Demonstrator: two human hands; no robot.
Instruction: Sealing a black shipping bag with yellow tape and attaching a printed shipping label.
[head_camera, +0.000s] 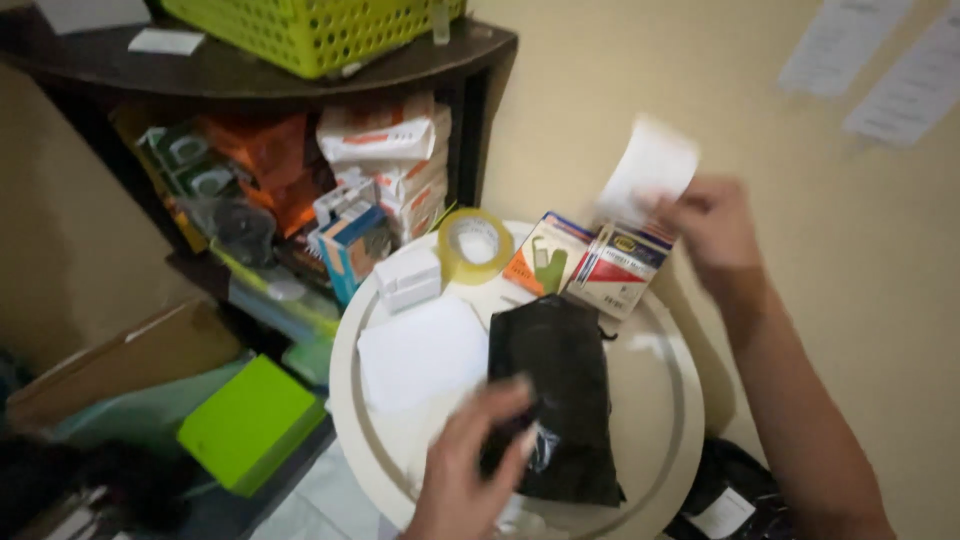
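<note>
Left hand (465, 470) is seen at the near edge of the round table (670, 420), blurred, fingers bent on the lower left side of the black pouch (560, 395); whether it is gripped cannot be told. The pouch is laid flat at the middle of the table. A white sheet (420, 350) is placed just left of the pouch, toward the left edge. Right hand (712, 232) is raised over the far right edge, fingers pinched on a white slip (650, 170). Two small boxes (590, 262) are leaned at the far edge, under the slip. A tape roll (474, 243) and a white box (408, 278) are set at the far left edge. A green basket (310, 30) is kept on the shelf (250, 70) behind. A green box (248, 422) is seen on the floor, left of the table.
</note>
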